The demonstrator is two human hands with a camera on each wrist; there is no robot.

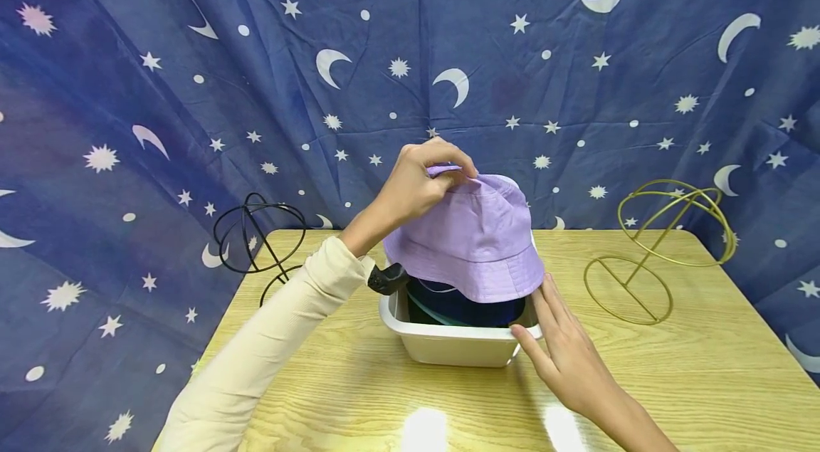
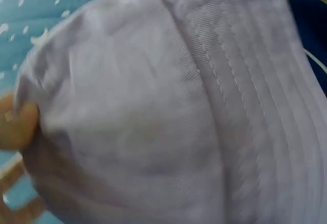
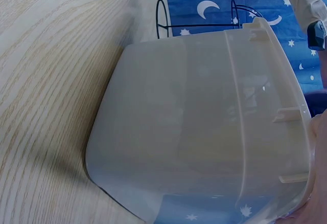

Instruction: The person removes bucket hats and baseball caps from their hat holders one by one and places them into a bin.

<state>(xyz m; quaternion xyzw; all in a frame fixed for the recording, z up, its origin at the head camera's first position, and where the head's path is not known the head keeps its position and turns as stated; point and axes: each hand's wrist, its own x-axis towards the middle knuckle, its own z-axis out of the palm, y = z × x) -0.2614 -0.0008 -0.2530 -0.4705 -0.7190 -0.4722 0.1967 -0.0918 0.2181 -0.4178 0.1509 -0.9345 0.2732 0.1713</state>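
A lilac bucket hat (image 1: pixel 477 238) hangs crown up over a white plastic basin (image 1: pixel 451 345). My left hand (image 1: pixel 426 174) pinches the top of its crown between thumb and fingers; the left wrist view shows the hat's side (image 2: pixel 122 96) and stitched brim up close. Beneath the brim, a dark navy hat (image 1: pixel 474 306) with a teal edge sits in the basin, partly covered. My right hand (image 1: pixel 566 352) rests at the basin's right front corner, fingers extended along the side and thumb at the rim. In the right wrist view, the basin's outer wall (image 3: pixel 173 121) fills the middle.
A black wire hat stand (image 1: pixel 263 245) stands at the table's left, behind my left forearm. On the right is a gold wire stand (image 1: pixel 634 274) with a round base. Behind the wooden table (image 1: pixel 698 366) hangs a blue cloth (image 1: pixel 384 25) with moons and stars.
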